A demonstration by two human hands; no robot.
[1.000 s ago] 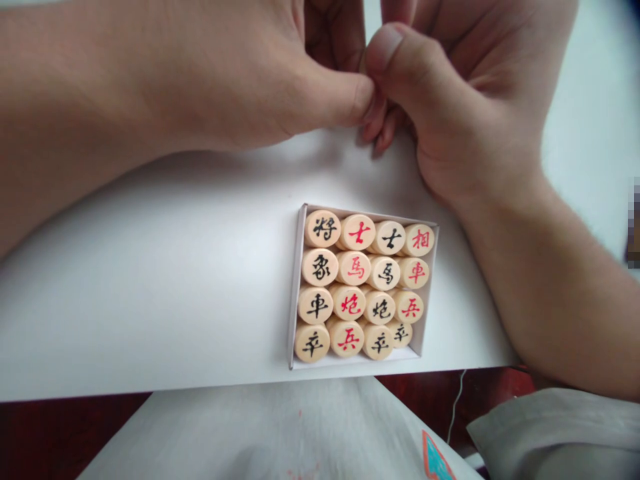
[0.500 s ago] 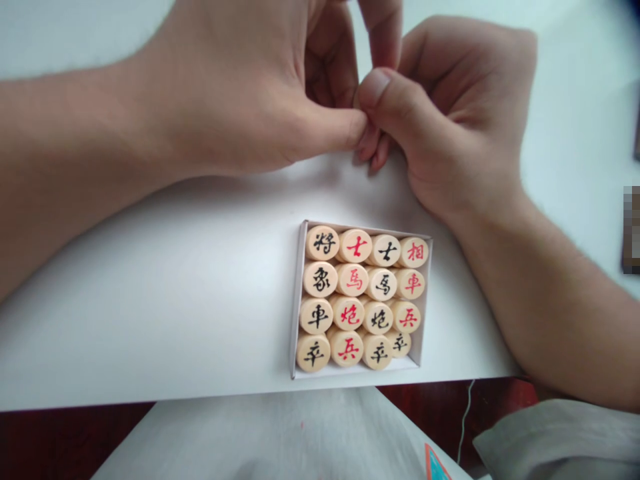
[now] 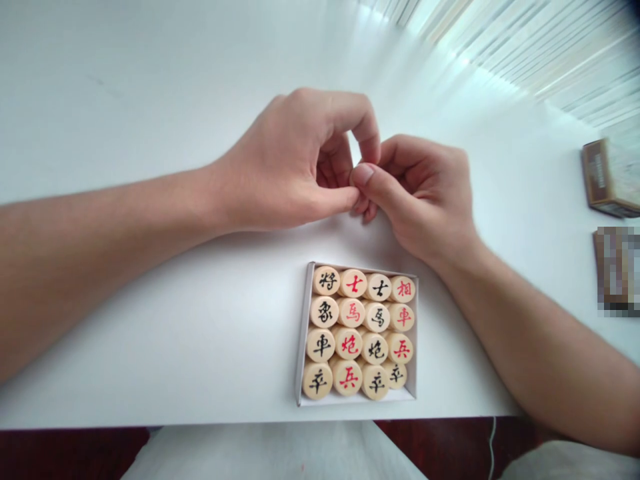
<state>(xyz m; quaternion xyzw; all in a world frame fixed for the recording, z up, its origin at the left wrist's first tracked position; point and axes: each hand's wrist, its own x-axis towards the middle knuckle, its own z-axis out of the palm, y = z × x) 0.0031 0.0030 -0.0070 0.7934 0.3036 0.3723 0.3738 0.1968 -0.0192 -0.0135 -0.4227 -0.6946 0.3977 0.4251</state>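
Note:
My left hand [image 3: 300, 167] and my right hand [image 3: 430, 193] meet above the white table, their fingertips touching. The left forefinger curves over toward the right hand, and its thumb points at the right thumb tip. My right thumb presses against the bent fingers in a pinch. Anything between the fingers is hidden. Nearer to me lies an open shallow white box [image 3: 414, 347] filled with stacked round wooden Chinese chess pieces [image 3: 327, 281], marked in red or black. At its near right corner, one black-marked piece [image 3: 397, 375] sits lower than its neighbours.
Along the right edge are a brown box [image 3: 594, 177] and a pixelated brown object [image 3: 615, 267]. The table's front edge [image 3: 225, 425] runs just below the chess box. Pale slatted strips [image 3: 500, 47] show at the upper right. A thin cable [image 3: 493, 440] hangs below the table.
The view has pulled back and tilted up, so hands and box appear smaller and lower. Both hands keep nearly the same touching pose. The chess pieces look unchanged.

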